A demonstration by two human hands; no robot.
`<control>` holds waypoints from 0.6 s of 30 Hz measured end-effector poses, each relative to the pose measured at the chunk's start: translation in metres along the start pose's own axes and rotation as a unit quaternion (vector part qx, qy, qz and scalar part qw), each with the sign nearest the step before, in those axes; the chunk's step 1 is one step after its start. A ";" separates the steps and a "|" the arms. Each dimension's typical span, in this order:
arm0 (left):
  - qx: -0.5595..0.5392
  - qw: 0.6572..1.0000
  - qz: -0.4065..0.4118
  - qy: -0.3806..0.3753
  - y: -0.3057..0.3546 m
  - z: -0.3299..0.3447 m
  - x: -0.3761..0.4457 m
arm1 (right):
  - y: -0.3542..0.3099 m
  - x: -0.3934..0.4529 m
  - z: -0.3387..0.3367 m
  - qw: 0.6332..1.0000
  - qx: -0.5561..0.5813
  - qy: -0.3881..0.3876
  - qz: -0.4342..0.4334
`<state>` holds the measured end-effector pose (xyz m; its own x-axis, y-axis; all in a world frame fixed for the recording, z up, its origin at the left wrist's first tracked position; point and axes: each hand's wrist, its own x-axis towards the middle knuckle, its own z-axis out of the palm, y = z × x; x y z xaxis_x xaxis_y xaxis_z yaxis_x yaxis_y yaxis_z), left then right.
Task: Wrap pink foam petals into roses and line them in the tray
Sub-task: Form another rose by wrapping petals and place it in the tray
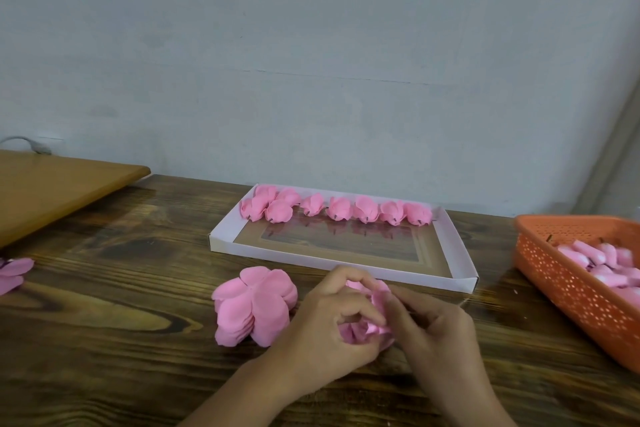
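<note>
A: What matters most in wrapping this one?

B: Keeping the petals snug, I'd say. The left hand [332,319] should hold the base steady while the right hand [429,326] draws each petal round, overlapping evenly.

A: How are the fingers set?

B: Both hands are curled closed around the half-made rose [367,322], low and just right of centre, fingertips pinching its petals.

A: And the supplies?

B: The petal stack [252,305] lies just left of the hands. Finished roses [363,210] line the far edge of the white tray [450,246], above the hands; an orange basket [568,284] sits at the right edge.
</note>
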<state>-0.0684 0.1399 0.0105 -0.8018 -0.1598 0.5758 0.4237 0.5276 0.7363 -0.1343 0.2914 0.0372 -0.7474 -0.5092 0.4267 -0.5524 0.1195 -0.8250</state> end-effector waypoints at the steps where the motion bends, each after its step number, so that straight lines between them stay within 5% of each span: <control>1: -0.007 1.000 0.002 0.008 0.000 0.001 0.000 | 0.000 0.000 0.000 1.000 0.007 -0.010 -0.002; 18: -0.106 0.989 -0.042 0.093 -0.002 -0.002 0.006 | 0.016 0.009 -0.010 0.988 0.142 -0.062 0.024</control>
<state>-0.0733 0.1363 0.0125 -0.7550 -0.3569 0.5501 0.4533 0.3221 0.8311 -0.1538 0.2966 0.0314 -0.7099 -0.6106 0.3510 -0.3785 -0.0895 -0.9213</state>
